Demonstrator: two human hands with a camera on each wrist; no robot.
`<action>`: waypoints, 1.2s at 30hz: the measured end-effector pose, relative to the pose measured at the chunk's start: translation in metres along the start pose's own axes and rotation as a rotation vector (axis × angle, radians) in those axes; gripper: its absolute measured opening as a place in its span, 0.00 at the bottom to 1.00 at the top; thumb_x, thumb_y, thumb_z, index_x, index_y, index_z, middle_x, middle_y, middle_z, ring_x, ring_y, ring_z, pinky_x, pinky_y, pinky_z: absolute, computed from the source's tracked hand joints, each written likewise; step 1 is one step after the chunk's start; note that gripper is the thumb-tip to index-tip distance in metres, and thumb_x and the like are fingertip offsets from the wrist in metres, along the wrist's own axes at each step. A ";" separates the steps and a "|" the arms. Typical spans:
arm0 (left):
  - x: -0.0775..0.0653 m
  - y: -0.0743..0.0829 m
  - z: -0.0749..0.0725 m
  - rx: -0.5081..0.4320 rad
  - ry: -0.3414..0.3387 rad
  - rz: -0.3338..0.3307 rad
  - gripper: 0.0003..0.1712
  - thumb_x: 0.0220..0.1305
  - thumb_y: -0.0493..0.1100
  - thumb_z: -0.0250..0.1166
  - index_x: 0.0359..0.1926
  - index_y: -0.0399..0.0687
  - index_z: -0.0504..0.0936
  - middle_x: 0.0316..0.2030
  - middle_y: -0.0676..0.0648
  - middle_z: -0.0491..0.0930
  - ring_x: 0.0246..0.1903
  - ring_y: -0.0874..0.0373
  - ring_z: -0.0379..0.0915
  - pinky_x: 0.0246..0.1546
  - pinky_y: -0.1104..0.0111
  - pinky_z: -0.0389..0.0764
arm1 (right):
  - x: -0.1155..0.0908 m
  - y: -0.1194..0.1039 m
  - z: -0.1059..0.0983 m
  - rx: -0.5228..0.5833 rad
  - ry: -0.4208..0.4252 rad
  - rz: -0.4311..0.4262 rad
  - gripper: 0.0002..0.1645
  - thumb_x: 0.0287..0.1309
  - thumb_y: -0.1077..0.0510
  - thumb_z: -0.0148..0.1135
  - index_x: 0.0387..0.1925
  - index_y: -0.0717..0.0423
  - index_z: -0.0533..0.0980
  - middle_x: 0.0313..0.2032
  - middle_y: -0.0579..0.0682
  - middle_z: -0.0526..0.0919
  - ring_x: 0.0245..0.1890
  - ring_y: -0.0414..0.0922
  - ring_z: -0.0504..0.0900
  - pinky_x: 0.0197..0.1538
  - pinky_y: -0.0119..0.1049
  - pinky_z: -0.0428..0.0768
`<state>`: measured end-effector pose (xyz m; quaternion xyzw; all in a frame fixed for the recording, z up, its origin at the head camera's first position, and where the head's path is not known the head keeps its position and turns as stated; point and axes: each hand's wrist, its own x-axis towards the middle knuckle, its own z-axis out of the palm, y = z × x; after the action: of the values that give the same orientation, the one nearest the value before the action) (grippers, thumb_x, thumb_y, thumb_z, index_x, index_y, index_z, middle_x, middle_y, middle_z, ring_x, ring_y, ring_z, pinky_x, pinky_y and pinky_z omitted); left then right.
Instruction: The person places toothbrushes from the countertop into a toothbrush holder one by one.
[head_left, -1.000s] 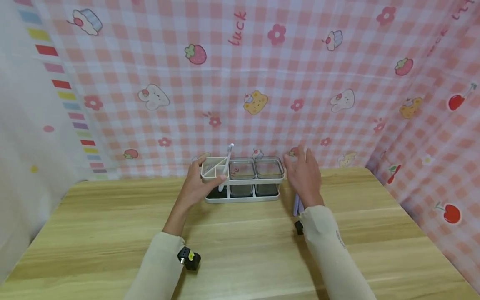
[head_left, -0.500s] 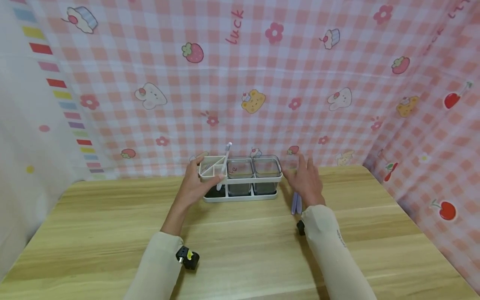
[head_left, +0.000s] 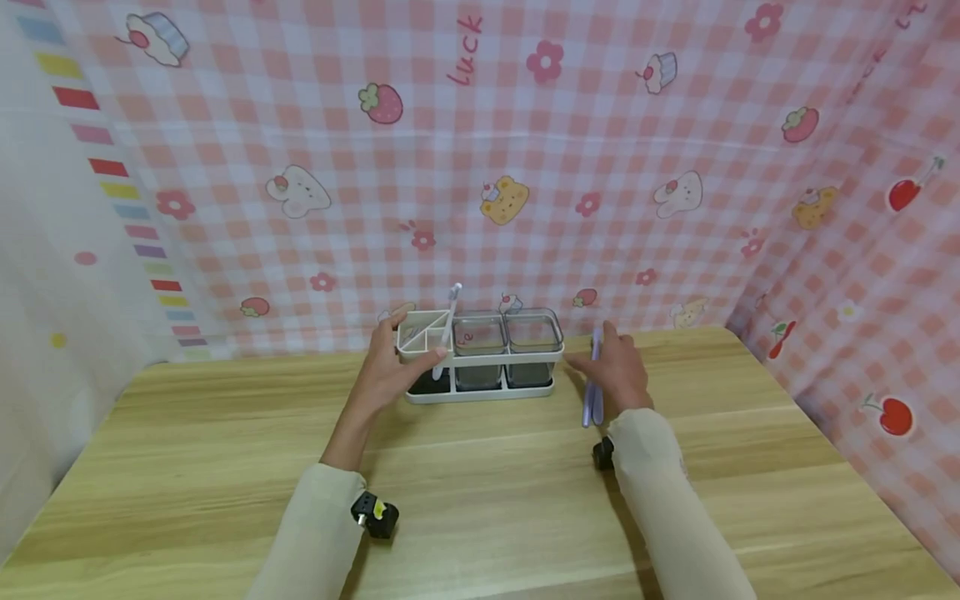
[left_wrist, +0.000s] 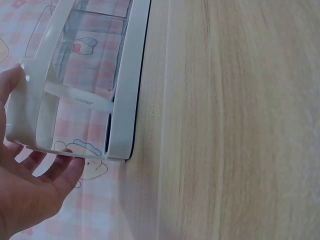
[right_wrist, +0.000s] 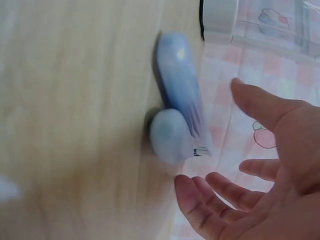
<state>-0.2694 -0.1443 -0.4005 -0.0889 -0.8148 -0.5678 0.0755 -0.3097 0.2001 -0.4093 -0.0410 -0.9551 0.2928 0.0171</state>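
My left hand [head_left: 388, 360] grips the left end of a white toothbrush holder [head_left: 498, 362], thumb at its front rail and fingers behind. In the left wrist view, those fingers [left_wrist: 62, 175] wrap under the end of its upper rim. A white toothbrush [head_left: 451, 321] leans upright in the divided left compartment. Two clear cups stand in the others, a middle cup [head_left: 480, 335] and a right cup [head_left: 534, 331]. Two purple toothbrushes [head_left: 597, 402] lie side by side, right of the holder. My right hand [head_left: 621, 371] hovers over them, fingers spread and holding nothing; bristles [right_wrist: 201, 151] show in the right wrist view.
The wooden table [head_left: 465, 492] extends toward me and to both sides. A pink checked cloth [head_left: 420, 183] hangs right behind the holder and along the right side. Small black cameras, such as the left one [head_left: 377, 515], sit at both wrists.
My right hand has come down from beside the holder's right end to over the purple toothbrushes, which show more now. The left hand keeps its grip on the holder.
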 end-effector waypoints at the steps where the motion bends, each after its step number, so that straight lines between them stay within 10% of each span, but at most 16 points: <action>1: 0.000 0.000 0.000 0.000 0.002 -0.001 0.52 0.62 0.51 0.72 0.78 0.42 0.53 0.75 0.39 0.52 0.63 0.41 0.61 0.64 0.48 0.65 | 0.000 0.001 0.000 0.017 -0.001 -0.006 0.58 0.63 0.45 0.69 0.79 0.64 0.47 0.65 0.75 0.63 0.61 0.68 0.68 0.62 0.63 0.68; 19: -0.001 0.001 0.000 0.005 0.003 -0.015 0.53 0.61 0.52 0.73 0.78 0.43 0.53 0.74 0.38 0.53 0.63 0.42 0.61 0.64 0.49 0.64 | 0.003 0.021 -0.001 0.195 0.024 0.020 0.46 0.55 0.60 0.68 0.73 0.68 0.61 0.45 0.64 0.83 0.42 0.55 0.81 0.52 0.50 0.77; 26: -0.001 0.000 -0.001 0.012 0.005 -0.010 0.53 0.62 0.51 0.73 0.78 0.45 0.53 0.73 0.38 0.54 0.62 0.42 0.61 0.63 0.48 0.66 | 0.003 0.028 0.002 0.436 0.009 0.088 0.41 0.58 0.63 0.68 0.71 0.68 0.64 0.48 0.68 0.84 0.26 0.41 0.84 0.32 0.34 0.83; 36: 0.000 0.000 0.000 0.007 0.001 0.022 0.52 0.62 0.50 0.72 0.78 0.42 0.54 0.72 0.36 0.55 0.61 0.41 0.62 0.63 0.48 0.65 | 0.001 0.031 0.002 0.714 -0.013 0.224 0.40 0.62 0.66 0.63 0.74 0.64 0.61 0.47 0.60 0.81 0.25 0.34 0.81 0.29 0.30 0.82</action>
<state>-0.2692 -0.1449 -0.4007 -0.0973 -0.8158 -0.5641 0.0824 -0.3091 0.2242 -0.4284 -0.1349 -0.7825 0.6078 -0.0079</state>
